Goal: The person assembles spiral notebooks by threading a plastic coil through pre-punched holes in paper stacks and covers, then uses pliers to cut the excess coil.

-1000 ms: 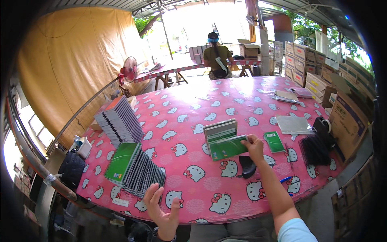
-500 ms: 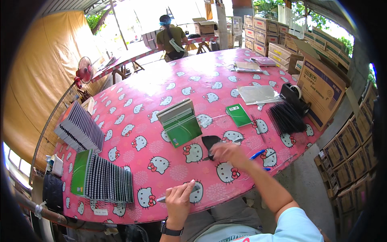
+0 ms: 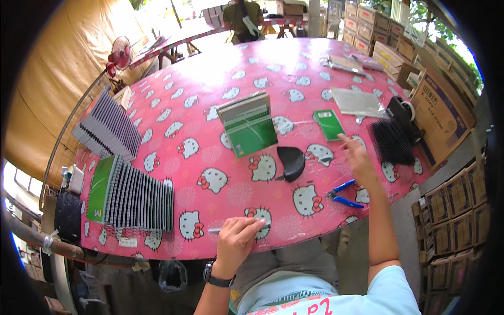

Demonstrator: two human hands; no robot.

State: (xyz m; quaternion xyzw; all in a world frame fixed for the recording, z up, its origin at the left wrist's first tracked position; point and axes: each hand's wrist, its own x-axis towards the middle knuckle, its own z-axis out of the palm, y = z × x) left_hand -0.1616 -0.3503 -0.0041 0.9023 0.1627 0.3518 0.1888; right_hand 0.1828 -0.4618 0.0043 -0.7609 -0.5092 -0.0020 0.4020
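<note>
My left hand (image 3: 239, 237) rests near the table's front edge, its fingers closed round a thin grey flat tool (image 3: 215, 230) that pokes out on both sides; its kind is hidden. My right hand (image 3: 358, 160) reaches over the right side of the table, fingers stretched out, close to a small green notebook (image 3: 329, 125). Nothing shows in that hand. Blue-handled pliers (image 3: 346, 193) lie nearer me, left of the right forearm. A black curved pad (image 3: 291, 163) sits between my hands. Beyond it stand several green-covered notebooks (image 3: 252, 134), leaning together.
Two stacks of spiral-bound notebooks (image 3: 139, 197) fill the left side. Black plastic binding coils (image 3: 391, 140) lie at the right, beside a black tape dispenser (image 3: 405, 116) and a cardboard box (image 3: 443, 118). A fan (image 3: 121, 52) stands at far left; a person (image 3: 242, 21) sits beyond the table.
My right hand has moved from the black pad rightward and away from me, toward the small green notebook. My left hand keeps the grey tool. The view has shifted, showing more of the near side.
</note>
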